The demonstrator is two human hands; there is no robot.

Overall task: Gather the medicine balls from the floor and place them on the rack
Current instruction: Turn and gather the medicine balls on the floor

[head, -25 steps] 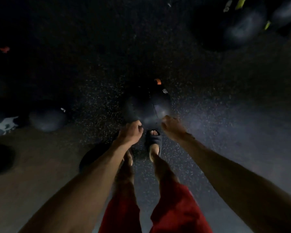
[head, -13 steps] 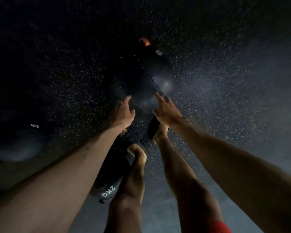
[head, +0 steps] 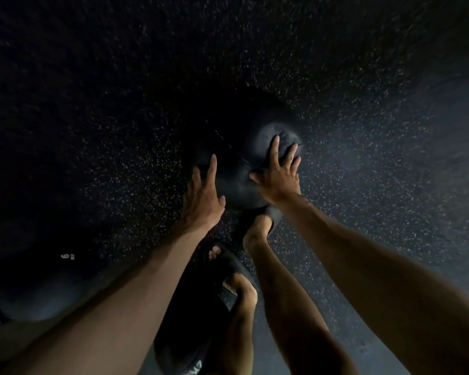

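Observation:
A black medicine ball (head: 244,147) lies on the dark speckled floor straight ahead of my feet. My right hand (head: 278,171) rests flat on the ball's right side with its fingers spread. At the ball's near left edge my left hand (head: 202,198) is open, its fingers stretched out close to or just touching the surface. A second dark ball (head: 44,290) with a white "6" mark sits low at the left. A third black ball (head: 179,339) lies beside my left leg. No rack is in view.
The speckled rubber floor (head: 363,158) spreads wide on the right and far side. My two feet in dark slippers (head: 255,228) stand directly behind the ball. The scene is very dim.
Both hands have moved forward onto the ball, the right one now flat on its right side. The view has come lower and nearer; the ball's orange tag is out of sight.

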